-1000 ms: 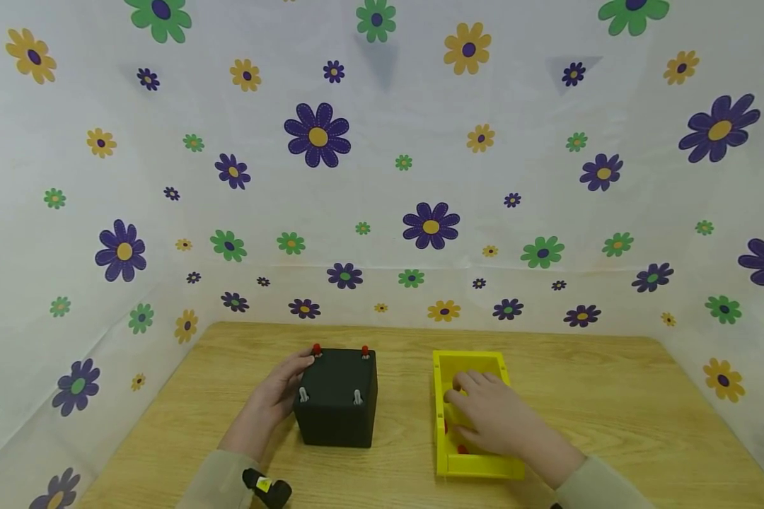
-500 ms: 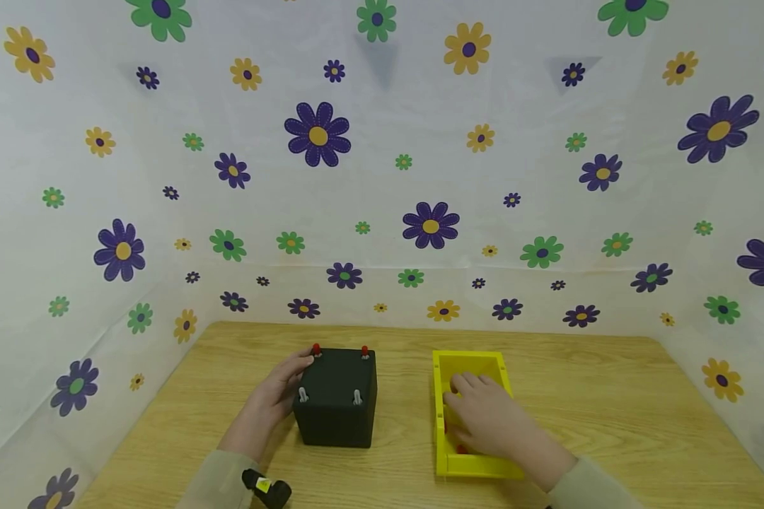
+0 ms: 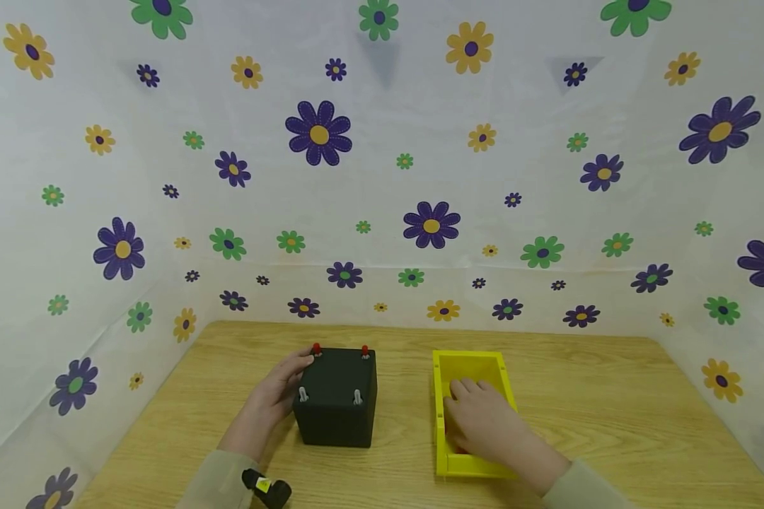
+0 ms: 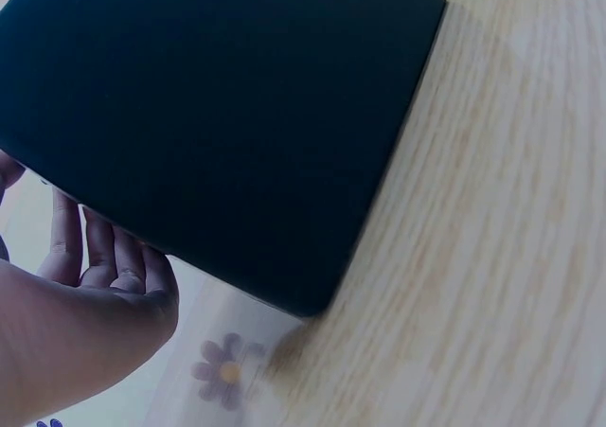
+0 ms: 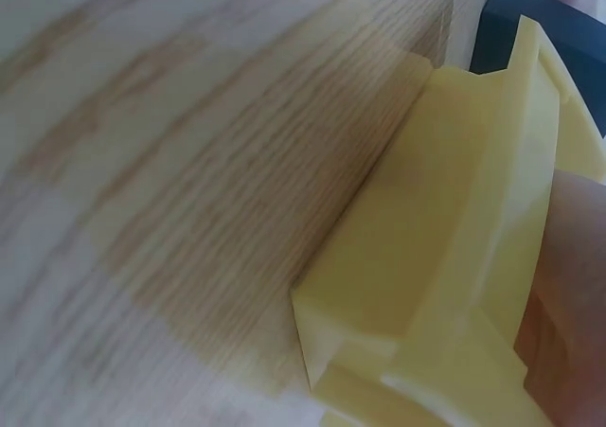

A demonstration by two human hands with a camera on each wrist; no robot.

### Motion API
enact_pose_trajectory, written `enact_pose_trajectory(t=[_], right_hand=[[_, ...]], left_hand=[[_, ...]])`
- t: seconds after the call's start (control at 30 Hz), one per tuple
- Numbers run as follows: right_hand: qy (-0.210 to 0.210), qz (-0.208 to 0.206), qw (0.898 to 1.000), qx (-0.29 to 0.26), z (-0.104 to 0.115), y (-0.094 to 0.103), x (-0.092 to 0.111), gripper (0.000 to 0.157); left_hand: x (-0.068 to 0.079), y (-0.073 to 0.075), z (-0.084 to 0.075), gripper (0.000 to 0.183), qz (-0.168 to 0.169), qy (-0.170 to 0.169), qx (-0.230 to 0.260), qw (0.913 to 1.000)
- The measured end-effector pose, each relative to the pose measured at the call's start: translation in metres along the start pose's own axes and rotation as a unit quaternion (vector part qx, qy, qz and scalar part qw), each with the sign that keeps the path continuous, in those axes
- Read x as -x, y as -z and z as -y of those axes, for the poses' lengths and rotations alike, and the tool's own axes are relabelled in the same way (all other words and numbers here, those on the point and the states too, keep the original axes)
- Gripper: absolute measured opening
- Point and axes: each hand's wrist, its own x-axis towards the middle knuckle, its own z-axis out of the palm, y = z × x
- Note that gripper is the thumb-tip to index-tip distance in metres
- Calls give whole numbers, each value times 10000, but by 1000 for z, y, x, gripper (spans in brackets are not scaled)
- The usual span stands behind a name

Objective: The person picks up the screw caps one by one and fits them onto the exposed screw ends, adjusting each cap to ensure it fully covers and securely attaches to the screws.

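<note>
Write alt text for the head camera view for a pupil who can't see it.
A person's left hand holds a black box with two red caps and two metal pegs on top; the right hand is inside a yellow bin on a wooden table.

dark box [image 4: 213, 115] on wooden table [image 4: 492, 219] | fingers [image 4: 66, 242] curled at its edge | flowered cloth [image 4: 227, 372] beyond

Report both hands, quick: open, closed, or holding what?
Left hand: holding the box.
Right hand: in the bin; whether open, closed or holding something cannot be told.
</note>
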Motion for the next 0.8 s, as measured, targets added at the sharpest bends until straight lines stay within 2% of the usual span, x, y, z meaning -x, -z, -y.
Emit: enact_pose_trajectory(t=[0.27,0.5,0.8], right_hand=[[-42,-91,9999,-28,3,-3,-1,32],[23,-149,9998,-87,4,-6,-3,28],[60,-292,9992,-262,6,-6,-2,22]], left_hand=[[1,0,-1,69,-18,-2,-100,9999],[0,0,-1,70,-75,25,-87,9999],[0,1,-1,69,46,30,-100,9999]])
